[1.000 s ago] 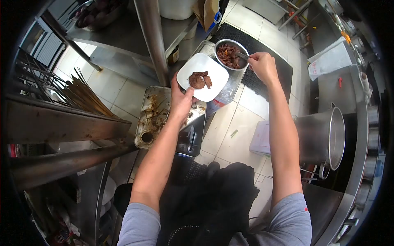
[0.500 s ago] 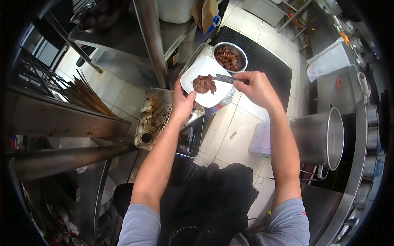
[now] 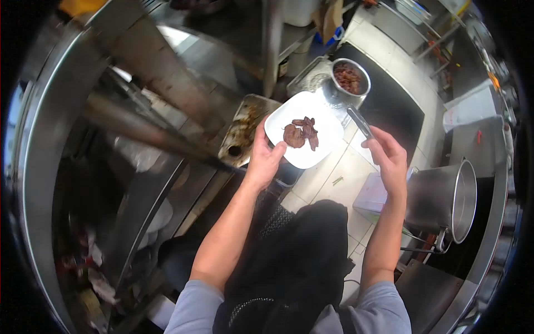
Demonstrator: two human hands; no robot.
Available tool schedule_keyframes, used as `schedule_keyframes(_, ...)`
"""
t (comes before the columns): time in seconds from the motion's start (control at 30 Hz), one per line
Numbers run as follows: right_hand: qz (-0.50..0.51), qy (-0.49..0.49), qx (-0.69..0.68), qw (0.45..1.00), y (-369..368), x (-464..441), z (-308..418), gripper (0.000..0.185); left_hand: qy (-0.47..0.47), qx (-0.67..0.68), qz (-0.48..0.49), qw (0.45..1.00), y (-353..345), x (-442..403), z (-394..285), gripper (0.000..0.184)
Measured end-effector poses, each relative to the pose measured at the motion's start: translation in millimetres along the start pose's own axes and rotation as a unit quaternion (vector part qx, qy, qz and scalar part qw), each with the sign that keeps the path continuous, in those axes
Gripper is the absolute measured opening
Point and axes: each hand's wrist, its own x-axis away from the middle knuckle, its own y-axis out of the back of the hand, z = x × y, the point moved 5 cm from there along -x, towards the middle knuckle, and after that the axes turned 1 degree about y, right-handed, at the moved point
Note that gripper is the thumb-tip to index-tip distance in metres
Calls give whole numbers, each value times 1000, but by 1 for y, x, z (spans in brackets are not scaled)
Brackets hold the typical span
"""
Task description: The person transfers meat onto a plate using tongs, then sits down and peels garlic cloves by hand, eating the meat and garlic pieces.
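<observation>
My left hand [image 3: 267, 158] grips the near left edge of a white plate [image 3: 328, 128], thumb over the rim. On the plate lie pieces of browned cooked meat [image 3: 294, 136], one rounded slice with strips beside it. To the right of the plate, my right hand [image 3: 388, 153] is closed around metal tongs [image 3: 360, 123]. The tongs point up and left, apart from the meat, and nothing shows between their tips. Beyond the plate stands a metal bowl [image 3: 367, 84] filled with similar meat strips [image 3: 347, 77].
A stained metal tray [image 3: 248, 119] lies left of the plate. A large steel pot [image 3: 431, 197] stands at right beside a pale container [image 3: 371, 195]. Metal shelving and posts [image 3: 272, 50] rise at left. A black mat [image 3: 395, 94] covers part of the tiled floor.
The tongs have come off the meat and moved right, away from the plate. The camera view has turned left, so plate, bowl and pot sit farther right in the picture.
</observation>
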Motion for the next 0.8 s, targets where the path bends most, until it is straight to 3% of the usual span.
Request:
schedule_keyframes(0.1,40,57,-93,993,-24,35,12,39,-34,-18,-25,999,14,48,-14,72)
schedule_keyframes(0.17,64,127,-67,988,-40,55,22,38,-62,-58,-45,995,30,85,-27,72)
schedule_keyframes(0.33,162,189,-5,969,-91,107,49,35,-38,12,-131,991,72,203,-53,75)
schedule_keyframes(0.43,173,190,-67,964,-131,139,66,36,-24,46,-208,977,99,276,-80,73)
schedule_keyframes(0.47,177,236,-59,954,-146,145,76,36,-40,43,-225,973,114,294,-86,71)
schedule_keyframes(0.57,246,217,-80,941,-188,167,99,34,-51,46,-301,951,149,357,-106,65)
schedule_keyframes(0.6,250,174,-109,946,-202,169,94,34,-76,44,-332,939,160,374,-118,64)
schedule_keyframes(0.7,257,167,-138,942,-232,175,113,35,-124,28,-406,905,193,416,-147,61)
schedule_keyframes(0.73,287,105,-196,932,-236,177,111,37,-142,29,-429,892,201,428,-156,59)
schedule_keyframes(0.8,276,151,-221,923,-234,179,140,37,-139,0,-466,874,235,443,-164,61)
